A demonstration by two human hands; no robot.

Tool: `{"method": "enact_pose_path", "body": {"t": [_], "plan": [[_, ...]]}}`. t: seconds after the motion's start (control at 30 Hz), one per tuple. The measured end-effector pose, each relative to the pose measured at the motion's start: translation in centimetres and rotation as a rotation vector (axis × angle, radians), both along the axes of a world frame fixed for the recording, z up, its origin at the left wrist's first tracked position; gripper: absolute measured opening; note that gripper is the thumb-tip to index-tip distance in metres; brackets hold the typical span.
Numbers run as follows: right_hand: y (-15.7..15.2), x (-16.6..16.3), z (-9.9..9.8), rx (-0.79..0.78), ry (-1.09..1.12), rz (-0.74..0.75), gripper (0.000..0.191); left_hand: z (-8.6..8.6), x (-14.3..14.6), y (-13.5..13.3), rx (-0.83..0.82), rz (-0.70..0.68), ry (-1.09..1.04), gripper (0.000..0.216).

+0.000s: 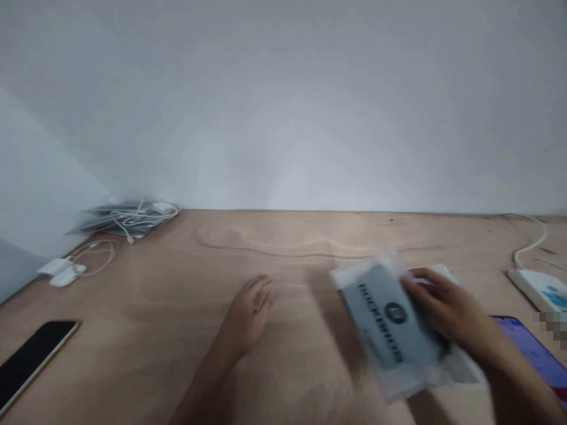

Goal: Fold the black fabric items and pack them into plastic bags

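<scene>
My right hand (447, 310) is closed on a grey flat packet (390, 321) in a clear plastic sleeve, with dark lettering along it. The packet is held tilted just above the wooden table (177, 330) at the right and is blurred by motion. My left hand (248, 313) lies on the table near the middle, fingers stretched out and slightly apart, holding nothing. It is about a hand's width left of the packet.
A dark phone (33, 357) lies at the front left edge. White chargers and cables (73, 265) and a pile of packets with cables (128, 218) sit at the back left. A lit phone (535, 354) and a white box (538, 289) with a cable lie at the right.
</scene>
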State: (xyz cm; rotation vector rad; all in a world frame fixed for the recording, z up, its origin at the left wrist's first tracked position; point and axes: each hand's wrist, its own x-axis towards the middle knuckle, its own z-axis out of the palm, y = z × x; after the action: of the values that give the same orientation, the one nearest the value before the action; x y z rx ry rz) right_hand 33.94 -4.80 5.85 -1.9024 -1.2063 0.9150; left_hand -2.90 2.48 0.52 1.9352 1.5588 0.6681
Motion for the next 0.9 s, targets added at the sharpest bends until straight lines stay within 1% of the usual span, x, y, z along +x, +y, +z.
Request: {"method": "enact_pose_path", "body": {"t": [0.07,0.1,0.13,0.17,0.23,0.3,0.37,0.47,0.57,0.63,0.73,0.8,0.9], "plan": [[1.0,-5.7,-1.7,0.055,0.174,0.229,0.043,0.9,1.6,0.2,-0.018,-0.044,-0.103,0.041],[1.5,-8.1,-2.8,0.049,0.287,0.316,0.042,1.2,2.4,0.2,-0.026,-0.056,-0.142,0.041],[1.9,-10.1,-4.0,0.038,0.383,0.371,0.042,1.2,3.1,0.2,-0.036,-0.064,-0.169,0.04],[2.1,-11.7,-5.1,0.031,0.434,0.415,0.043,1.1,3.7,0.2,-0.048,-0.071,-0.183,0.038],[2.4,-13.6,-6.8,0.023,0.468,0.444,0.047,0.5,4.5,-0.1,-0.069,-0.079,-0.18,0.031],[2.4,-14.1,-7.7,0.034,0.455,0.433,0.051,-0.1,4.9,-0.4,-0.088,-0.09,-0.171,0.026],[2.5,-14.0,-8.1,0.06,0.433,0.397,0.052,-0.5,5.0,-0.7,-0.107,-0.11,-0.165,0.024],[2.9,-13.6,-8.6,0.09,0.39,0.329,0.051,-0.6,5.2,-1.2,-0.143,-0.168,-0.151,0.025],[3.2,-13.3,-9.1,0.064,0.36,0.312,0.048,-0.7,5.5,-1.7,-0.163,-0.215,-0.115,0.024],[3.2,-13.1,-9.2,0.02,0.363,0.347,0.045,-0.8,5.6,-2.0,-0.159,-0.228,-0.08,0.025],[2.9,-12.5,-8.9,-0.082,0.409,0.455,0.04,-1.0,5.3,-2.0,-0.135,-0.215,-0.02,0.024],[2.5,-12.2,-8.4,-0.173,0.45,0.545,0.036,-1.1,4.6,-1.3,-0.106,-0.169,0.023,0.022],[1.6,-12.0,-7.7,-0.313,0.506,0.678,0.029,-1.3,2.9,0.4,-0.051,-0.047,0.084,0.021]]}}
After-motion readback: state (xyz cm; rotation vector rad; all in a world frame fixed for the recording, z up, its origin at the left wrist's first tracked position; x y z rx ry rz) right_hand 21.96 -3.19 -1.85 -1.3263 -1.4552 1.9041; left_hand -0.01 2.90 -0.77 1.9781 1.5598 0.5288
